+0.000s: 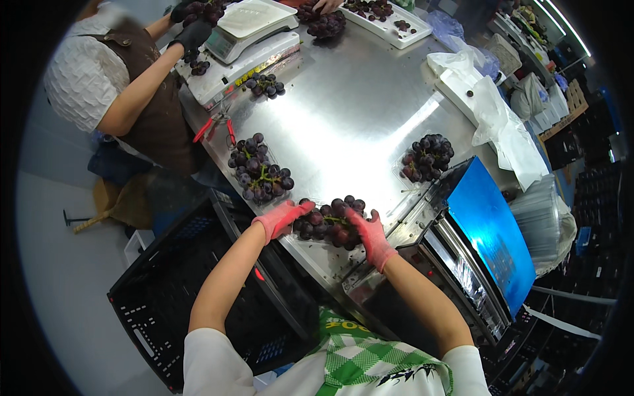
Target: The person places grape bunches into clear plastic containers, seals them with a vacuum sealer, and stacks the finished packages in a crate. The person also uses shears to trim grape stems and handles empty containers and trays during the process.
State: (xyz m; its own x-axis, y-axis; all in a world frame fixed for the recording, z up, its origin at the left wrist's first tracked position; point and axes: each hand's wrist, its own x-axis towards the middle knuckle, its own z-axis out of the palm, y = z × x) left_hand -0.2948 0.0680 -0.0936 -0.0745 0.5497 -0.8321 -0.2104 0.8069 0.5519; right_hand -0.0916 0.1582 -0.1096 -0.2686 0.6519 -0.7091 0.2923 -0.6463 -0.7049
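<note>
Both my hands wear pink gloves. My left hand (282, 218) grips the left end of a clear tray holding a dark purple grape bunch (333, 221) at the table's front edge. On the bunch's right side, my right hand (371, 234) has its fingers curled round the grapes and tray edge. A second trayed bunch (261, 168) with green stems lies beyond my left hand. A third (426, 158) sits at the right. Red-handled shears (218, 122) lie near the left table edge.
A steel table (343, 99) carries a scale (246, 30), white paper (502, 125) and more grapes (264, 86). At right stands a machine with a blue panel (492, 231); black crates (158, 310) are lower left. A co-worker in a brown apron (152, 119) stands at upper left.
</note>
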